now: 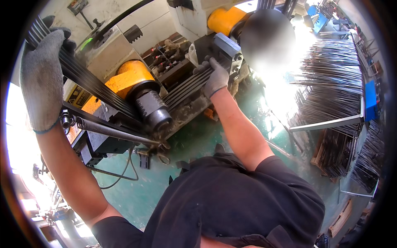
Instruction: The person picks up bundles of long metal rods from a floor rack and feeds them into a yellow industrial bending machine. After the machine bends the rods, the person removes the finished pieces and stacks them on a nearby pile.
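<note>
A bundle of thin dark metal rods is held at both ends by two hands in grey knitted gloves. The left hand is raised at the upper left of the view, and its grip is wrapped around the near end of the rods, with the fingers curled over the top of the bundle. The right hand is seen further along, near the middle of the view, and its grip is closed over the far end of the same rods, which are pressed there against a grey metal block of the machine.

The rods are laid in a long slant from the upper left down to the centre and then up to the right hand, passing over a yellow housing and just beside a dark ribbed roller. A second yellow housing is seen higher up, behind the right hand. Below the left hand a coiled spring is stretched along the machine frame, and a thin cable is hung beneath it.

The floor is painted green. To the right, well apart from the hands, a large stack of similar rods is stored on a rack.
</note>
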Available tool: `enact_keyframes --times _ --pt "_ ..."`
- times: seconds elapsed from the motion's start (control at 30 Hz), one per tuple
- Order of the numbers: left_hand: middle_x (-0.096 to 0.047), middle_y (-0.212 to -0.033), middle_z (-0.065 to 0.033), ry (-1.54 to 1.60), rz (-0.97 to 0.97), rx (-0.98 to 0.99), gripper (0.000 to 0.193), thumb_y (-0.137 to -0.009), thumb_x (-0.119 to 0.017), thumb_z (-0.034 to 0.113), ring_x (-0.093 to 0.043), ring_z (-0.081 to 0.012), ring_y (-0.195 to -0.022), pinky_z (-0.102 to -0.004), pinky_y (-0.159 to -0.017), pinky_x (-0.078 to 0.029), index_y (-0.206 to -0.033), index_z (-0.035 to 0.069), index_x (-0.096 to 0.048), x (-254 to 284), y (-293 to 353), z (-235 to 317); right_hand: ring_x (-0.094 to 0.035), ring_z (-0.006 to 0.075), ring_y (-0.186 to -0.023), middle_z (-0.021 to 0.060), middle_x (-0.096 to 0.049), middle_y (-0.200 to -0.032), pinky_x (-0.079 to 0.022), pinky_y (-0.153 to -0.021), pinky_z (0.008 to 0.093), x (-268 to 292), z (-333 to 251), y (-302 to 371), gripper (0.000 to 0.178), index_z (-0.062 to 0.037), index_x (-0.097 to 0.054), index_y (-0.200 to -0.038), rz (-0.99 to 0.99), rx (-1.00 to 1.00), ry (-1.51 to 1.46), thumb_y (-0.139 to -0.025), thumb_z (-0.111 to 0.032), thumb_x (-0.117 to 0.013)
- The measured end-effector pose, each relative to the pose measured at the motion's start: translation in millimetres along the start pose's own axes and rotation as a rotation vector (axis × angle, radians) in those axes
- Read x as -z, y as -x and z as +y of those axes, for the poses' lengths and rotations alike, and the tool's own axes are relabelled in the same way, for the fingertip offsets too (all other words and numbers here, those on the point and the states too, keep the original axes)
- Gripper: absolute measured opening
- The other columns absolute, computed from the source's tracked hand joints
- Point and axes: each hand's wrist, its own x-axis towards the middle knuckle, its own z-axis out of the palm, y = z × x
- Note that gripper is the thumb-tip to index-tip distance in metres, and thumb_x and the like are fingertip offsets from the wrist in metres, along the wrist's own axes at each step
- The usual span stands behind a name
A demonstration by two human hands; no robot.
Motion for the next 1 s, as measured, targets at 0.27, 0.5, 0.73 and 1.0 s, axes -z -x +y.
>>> enact_keyframes --times 0.27,0.5,0.73,1.0 --pt "-0.073 -0.106 -0.0102 0.349 0.087 0.244 0.037 -0.103 -0.063 0.025 -0.074 -0.0138 -0.095 -0.0268 -0.081 -0.059 -0.129 -0.001 -0.067 -10 0 7 -0.057 0.0247 -0.064 0.0060 -0.057 -0.073 -0.054 -0.067 0.0445 4 0 -2 0.016 -0.0028 -0.060 -0.108 -0.006 0.005 0.004 -0.107 -0.018 -0.054" --pt "-0.075 -0.101 -0.0090 0.255 0.065 0.267 0.039 -0.100 -0.066 0.025 -0.074 -0.0146 -0.087 -0.0269 -0.087 -0.057 -0.130 0.000 -0.067 0 7 -4 -0.057 0.0237 -0.065 0.0064 -0.058 -0.075 -0.055 -0.068 0.0465 7 2 -3 0.015 -0.0034 -0.059 -0.110 -0.007 0.002 0.018 -0.106 -0.017 -0.056" --pt "-0.076 -0.101 -0.0103 0.423 -0.061 0.480 0.040 -0.096 -0.066 0.017 -0.074 -0.0191 -0.093 -0.0315 -0.092 -0.056 -0.131 -0.003 -0.065 16 26 5 -0.056 0.0227 -0.066 0.0045 -0.053 -0.075 -0.055 -0.066 0.0466 23 8 -6 0.013 -0.0037 -0.060 -0.107 0.067 -0.012 0.072 -0.107 -0.016 -0.055" --pt "-0.075 -0.107 -0.0144 0.667 -0.251 0.500 0.045 -0.095 -0.071 0.014 -0.075 -0.0254 -0.099 -0.0353 -0.092 -0.059 -0.135 -0.005 -0.061 33 35 -19 -0.061 0.0235 -0.073 0.0060 -0.056 -0.081 -0.061 -0.074 0.0489 33 4 -3 0.012 -0.0031 -0.060 -0.108 0.058 -0.066 0.111 -0.107 -0.015 -0.057"
